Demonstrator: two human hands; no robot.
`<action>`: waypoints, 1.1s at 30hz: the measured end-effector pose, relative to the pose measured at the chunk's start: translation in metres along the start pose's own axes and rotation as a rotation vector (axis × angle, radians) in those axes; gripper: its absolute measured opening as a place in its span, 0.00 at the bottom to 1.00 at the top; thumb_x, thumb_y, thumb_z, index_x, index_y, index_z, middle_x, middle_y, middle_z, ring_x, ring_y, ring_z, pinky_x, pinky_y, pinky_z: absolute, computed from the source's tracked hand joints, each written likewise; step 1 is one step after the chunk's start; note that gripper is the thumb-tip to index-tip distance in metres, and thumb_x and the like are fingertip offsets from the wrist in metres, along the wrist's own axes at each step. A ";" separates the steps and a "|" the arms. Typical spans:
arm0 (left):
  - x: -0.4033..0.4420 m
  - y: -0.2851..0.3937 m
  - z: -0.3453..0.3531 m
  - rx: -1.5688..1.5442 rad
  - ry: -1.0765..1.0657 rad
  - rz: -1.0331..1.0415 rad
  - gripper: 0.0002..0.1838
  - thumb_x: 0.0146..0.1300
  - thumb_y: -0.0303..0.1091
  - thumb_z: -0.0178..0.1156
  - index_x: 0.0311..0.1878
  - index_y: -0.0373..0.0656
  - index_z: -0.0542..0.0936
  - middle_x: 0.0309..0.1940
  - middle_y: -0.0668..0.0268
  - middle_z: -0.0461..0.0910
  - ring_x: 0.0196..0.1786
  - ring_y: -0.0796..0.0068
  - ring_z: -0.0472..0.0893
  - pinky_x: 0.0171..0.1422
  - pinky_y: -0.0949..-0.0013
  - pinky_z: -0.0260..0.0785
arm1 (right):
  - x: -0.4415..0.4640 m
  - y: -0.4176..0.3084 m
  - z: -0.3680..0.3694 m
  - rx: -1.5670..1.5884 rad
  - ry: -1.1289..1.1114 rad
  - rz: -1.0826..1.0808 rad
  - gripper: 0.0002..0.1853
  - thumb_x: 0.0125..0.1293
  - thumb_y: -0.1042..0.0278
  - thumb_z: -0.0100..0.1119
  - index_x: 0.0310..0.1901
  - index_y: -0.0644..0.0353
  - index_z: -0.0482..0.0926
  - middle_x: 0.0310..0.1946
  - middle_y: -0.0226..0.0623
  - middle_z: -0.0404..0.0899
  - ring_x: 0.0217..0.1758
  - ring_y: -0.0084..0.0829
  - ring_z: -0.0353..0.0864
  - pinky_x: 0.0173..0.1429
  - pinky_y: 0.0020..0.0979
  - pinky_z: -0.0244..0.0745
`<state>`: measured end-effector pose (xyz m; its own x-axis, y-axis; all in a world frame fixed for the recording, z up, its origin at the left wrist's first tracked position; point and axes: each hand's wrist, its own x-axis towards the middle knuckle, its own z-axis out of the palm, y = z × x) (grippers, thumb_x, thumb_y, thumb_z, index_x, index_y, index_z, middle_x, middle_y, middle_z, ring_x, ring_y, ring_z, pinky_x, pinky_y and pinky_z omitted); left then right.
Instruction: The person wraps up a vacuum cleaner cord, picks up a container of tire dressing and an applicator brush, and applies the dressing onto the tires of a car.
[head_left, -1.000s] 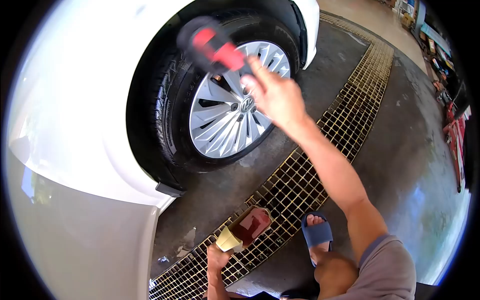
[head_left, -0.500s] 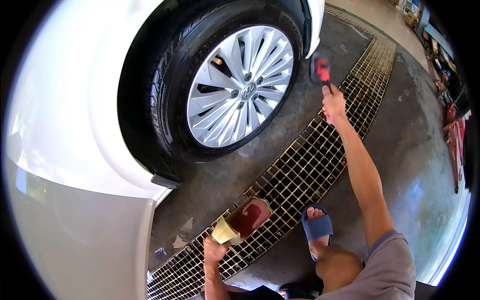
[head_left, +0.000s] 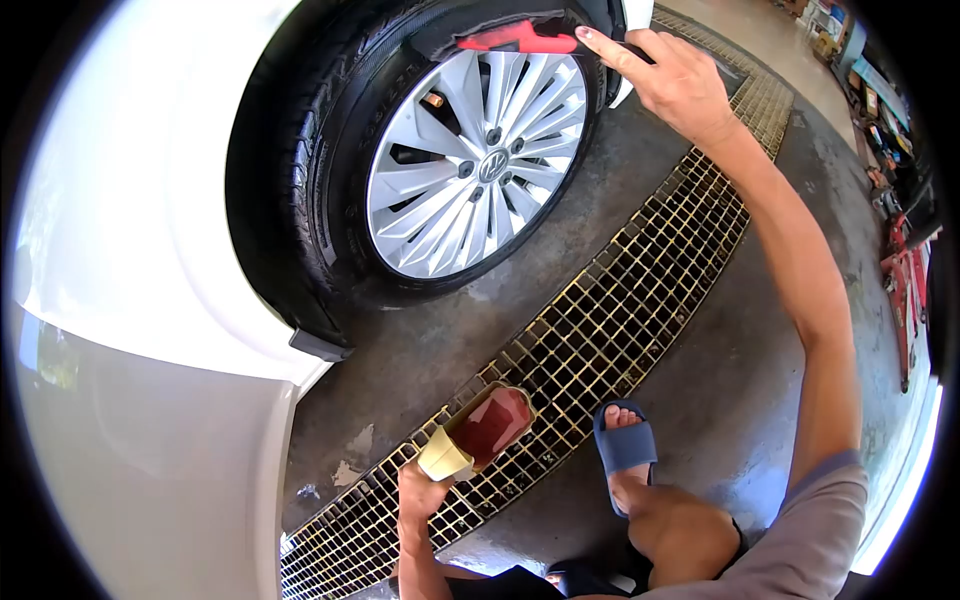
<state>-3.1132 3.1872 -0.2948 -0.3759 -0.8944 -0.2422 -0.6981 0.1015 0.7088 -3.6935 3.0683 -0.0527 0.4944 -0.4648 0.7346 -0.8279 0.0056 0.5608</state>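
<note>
My right hand (head_left: 675, 85) is closed round the handle of a red and black brush (head_left: 520, 38), with the index finger stretched along it. The brush lies against the upper sidewall of the black tire (head_left: 345, 215), above the silver wheel rim (head_left: 440, 220). Low in the view, my left hand (head_left: 422, 490) grips a cut-open yellowish container (head_left: 447, 455) by its narrow end. Dark red liquid (head_left: 492, 425) shows inside it. The container is over the metal floor grating (head_left: 590, 320).
A white car body (head_left: 140, 200) fills the left side, with a black flap (head_left: 320, 345) below the wheel arch. My sandalled foot (head_left: 625, 450) stands right of the grating. Red metal equipment (head_left: 905, 290) and assorted items line the far right.
My right hand has carried the brush from beside the wheel up and left onto the top of the tire. My left hand and the container have barely moved.
</note>
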 end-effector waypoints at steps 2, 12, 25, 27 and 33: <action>-0.003 0.003 0.001 -0.029 0.016 -0.002 0.16 0.51 0.26 0.67 0.46 0.38 0.88 0.36 0.57 0.91 0.40 0.64 0.92 0.49 0.64 0.82 | -0.012 0.006 0.002 -0.030 -0.027 -0.020 0.42 0.61 0.77 0.64 0.77 0.30 0.74 0.35 0.28 0.74 0.32 0.30 0.77 0.37 0.35 0.80; -0.001 -0.003 0.002 0.057 -0.016 0.014 0.15 0.55 0.27 0.69 0.47 0.41 0.89 0.38 0.52 0.91 0.42 0.53 0.92 0.47 0.58 0.84 | -0.126 0.001 0.041 -0.183 -0.536 0.480 0.37 0.70 0.70 0.61 0.80 0.30 0.67 0.40 0.35 0.79 0.34 0.40 0.88 0.36 0.38 0.87; 0.004 -0.013 0.006 -0.015 -0.007 -0.046 0.16 0.58 0.32 0.69 0.49 0.37 0.88 0.40 0.52 0.92 0.45 0.57 0.93 0.50 0.61 0.85 | -0.197 -0.289 0.108 1.064 -0.905 2.082 0.15 0.80 0.55 0.58 0.62 0.49 0.78 0.27 0.38 0.81 0.20 0.31 0.78 0.20 0.40 0.73; 0.006 -0.003 0.009 -0.007 0.068 0.011 0.14 0.56 0.28 0.68 0.47 0.41 0.89 0.38 0.51 0.91 0.42 0.55 0.92 0.47 0.59 0.84 | -0.179 -0.329 0.103 1.352 -0.667 2.406 0.07 0.83 0.56 0.53 0.52 0.47 0.75 0.23 0.32 0.75 0.16 0.28 0.71 0.16 0.37 0.63; 0.006 0.003 0.004 0.020 0.012 -0.055 0.17 0.55 0.25 0.67 0.50 0.39 0.88 0.41 0.49 0.90 0.44 0.52 0.92 0.51 0.58 0.84 | -0.130 -0.378 0.085 1.569 -0.413 2.641 0.11 0.85 0.50 0.44 0.47 0.46 0.65 0.20 0.30 0.68 0.14 0.28 0.66 0.13 0.35 0.53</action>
<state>-3.1200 3.1837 -0.2964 -0.3297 -0.9040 -0.2722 -0.7293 0.0608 0.6815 -3.4673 3.0511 -0.3925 -0.3890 -0.5427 -0.7444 0.7676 0.2559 -0.5877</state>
